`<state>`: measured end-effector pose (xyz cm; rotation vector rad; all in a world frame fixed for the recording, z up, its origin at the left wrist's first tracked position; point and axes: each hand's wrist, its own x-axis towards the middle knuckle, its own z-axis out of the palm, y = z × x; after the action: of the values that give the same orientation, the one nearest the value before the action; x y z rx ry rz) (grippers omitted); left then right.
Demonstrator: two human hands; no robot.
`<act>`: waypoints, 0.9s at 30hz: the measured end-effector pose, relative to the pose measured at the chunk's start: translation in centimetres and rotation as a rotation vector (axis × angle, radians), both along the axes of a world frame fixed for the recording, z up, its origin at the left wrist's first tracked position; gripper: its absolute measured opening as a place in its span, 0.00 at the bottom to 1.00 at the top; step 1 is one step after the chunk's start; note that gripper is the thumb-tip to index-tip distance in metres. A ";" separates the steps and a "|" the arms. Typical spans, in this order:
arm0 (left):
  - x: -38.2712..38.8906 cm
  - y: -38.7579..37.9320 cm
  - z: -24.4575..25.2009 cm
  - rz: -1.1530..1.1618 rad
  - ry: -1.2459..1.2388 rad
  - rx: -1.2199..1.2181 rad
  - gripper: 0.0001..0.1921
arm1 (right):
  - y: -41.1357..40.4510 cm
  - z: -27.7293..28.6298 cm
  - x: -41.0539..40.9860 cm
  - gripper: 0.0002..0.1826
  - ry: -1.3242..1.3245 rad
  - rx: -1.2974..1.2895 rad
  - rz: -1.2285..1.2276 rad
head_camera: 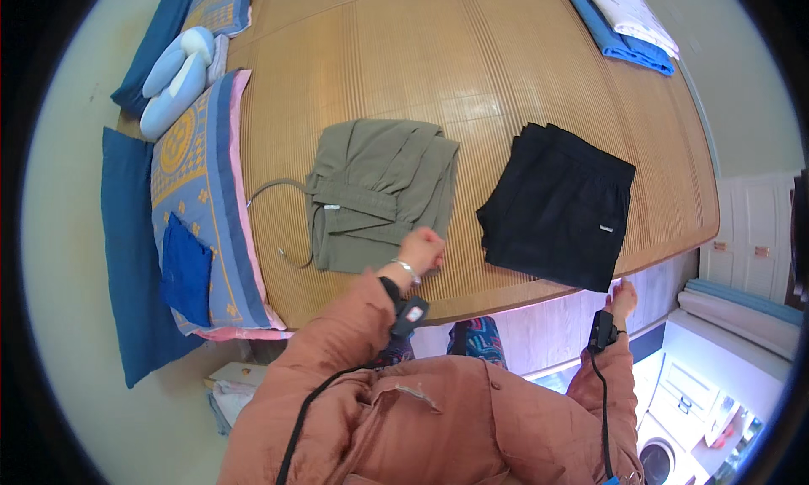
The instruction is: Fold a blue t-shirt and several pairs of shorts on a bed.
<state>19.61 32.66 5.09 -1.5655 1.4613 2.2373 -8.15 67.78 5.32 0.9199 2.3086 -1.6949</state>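
Observation:
Folded olive-green drawstring trousers [379, 181] lie on a bamboo-mat bed [417, 61], their cord trailing out to the left. My left hand [423, 250], with a bracelet at the wrist, is at their lower right edge, its fingers curled; whether it pinches any cloth cannot be told. Black folded shorts or trousers [559, 207] with a small pale tag lie to the right, a corner reaching over the bed's near edge. My right hand [622, 298] is just right of that corner, beside the bed edge, its fingers partly hidden. A dark device is strapped to each wrist.
At the left are a patterned blue pillow [183, 169] with a dark blue cloth [186, 270] on it, a blue cushion [129, 264] and a pale blue neck pillow [180, 83]. Folded blue and white bedding [626, 23] lies at the far right corner of the bed.

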 end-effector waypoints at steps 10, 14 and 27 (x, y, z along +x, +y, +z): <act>16.4 -6.8 0.4 0.291 -0.391 0.383 0.18 | -17.6 5.5 6.2 0.11 0.208 -0.104 0.866; 16.1 -3.6 0.5 0.358 -0.376 0.337 0.21 | -25.9 4.0 11.5 0.12 0.171 -0.086 1.307; 15.6 -3.3 -2.8 0.453 -0.318 -0.150 0.03 | -39.9 5.2 25.1 0.45 0.557 0.617 2.056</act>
<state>35.19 29.34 2.28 -2.3736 1.3121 1.9649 16.97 27.89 10.49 -1.6607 2.0429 -0.1993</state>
